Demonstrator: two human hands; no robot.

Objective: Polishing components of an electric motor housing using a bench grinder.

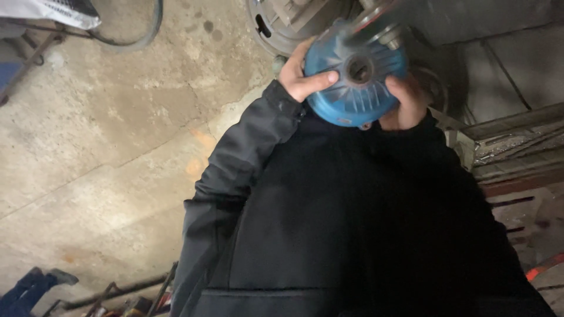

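I hold a round blue metal cover with radial ribs and a dark centre hole, up in front of my chest. My left hand grips its left edge, thumb laid across the face. On the other side, my right hand clasps the right edge from behind. Both arms are in black sleeves. A metal shaft or flange sits blurred just above the cover.
A grey circular machine housing lies on the stained concrete floor beyond the cover. A black hose curves at top left. Metal rails and plates lie at right. Rods and scrap sit at bottom left.
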